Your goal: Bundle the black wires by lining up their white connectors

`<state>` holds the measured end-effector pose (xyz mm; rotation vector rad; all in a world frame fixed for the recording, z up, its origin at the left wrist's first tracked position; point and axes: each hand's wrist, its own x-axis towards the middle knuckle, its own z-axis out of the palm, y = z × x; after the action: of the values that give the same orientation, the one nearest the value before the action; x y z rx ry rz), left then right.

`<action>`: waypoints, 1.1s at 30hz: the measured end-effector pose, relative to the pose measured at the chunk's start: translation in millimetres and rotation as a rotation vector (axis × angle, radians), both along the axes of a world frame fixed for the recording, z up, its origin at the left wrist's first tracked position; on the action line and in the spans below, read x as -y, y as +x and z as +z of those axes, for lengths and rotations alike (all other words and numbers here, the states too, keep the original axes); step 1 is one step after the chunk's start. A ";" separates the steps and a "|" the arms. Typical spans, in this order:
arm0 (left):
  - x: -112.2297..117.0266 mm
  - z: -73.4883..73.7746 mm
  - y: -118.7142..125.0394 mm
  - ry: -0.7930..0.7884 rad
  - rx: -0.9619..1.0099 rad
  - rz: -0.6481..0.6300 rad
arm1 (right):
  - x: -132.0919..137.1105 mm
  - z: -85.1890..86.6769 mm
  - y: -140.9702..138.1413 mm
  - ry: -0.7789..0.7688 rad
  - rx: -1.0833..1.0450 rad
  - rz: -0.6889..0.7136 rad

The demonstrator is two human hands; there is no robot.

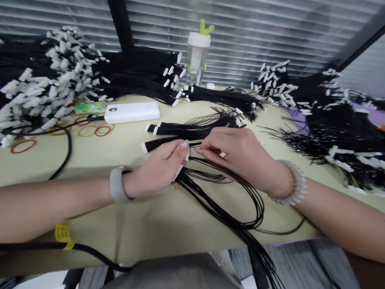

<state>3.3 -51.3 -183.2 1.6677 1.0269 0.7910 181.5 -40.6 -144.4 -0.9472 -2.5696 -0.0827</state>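
Observation:
My left hand (159, 164) is closed on a small white connector (187, 154), thumb on top. A second white connector (178, 172) sits just below it, under the same fingers. From these connectors a bundle of thin black wires (216, 208) loops to the right and hangs over the table's front edge. Close by on the right, my right hand (231, 152) pinches a thin black wire beside the connector; its exact end is hard to make out. Beyond the hands lie black wire bundles (186, 128) with white connectors.
Heaps of black cables with white connectors (60, 84) fill the back left, and loose wires (325, 136) pile up at right. A white power bank (132, 112), rubber bands (102, 131) and a clear bottle (197, 56) stand around. A thick black cable (90, 251) crosses the front left.

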 end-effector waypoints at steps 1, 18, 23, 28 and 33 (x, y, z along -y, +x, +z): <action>0.0 0.0 0.1 0.001 0.003 -0.001 | -0.1 0.0 -0.1 -0.006 -0.004 0.003; -0.8 0.3 -1.0 0.214 -0.177 -0.046 | -0.8 -1.0 -1.0 -0.088 -0.005 0.056; -1.1 -1.9 -1.2 0.305 -0.241 -0.058 | 2.5 -6.4 -0.6 -0.060 0.057 -0.037; 0.2 -2.9 1.1 0.157 -0.099 0.023 | 0.4 -10.5 -2.4 0.007 0.022 -0.071; -0.1 3.1 3.3 0.003 -0.049 0.056 | -4.2 -5.1 -3.1 0.108 -0.022 -0.081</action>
<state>6.6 -51.2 -180.2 1.6745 1.1108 0.7913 178.4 -36.4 -149.5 -1.0059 -2.4791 -0.2305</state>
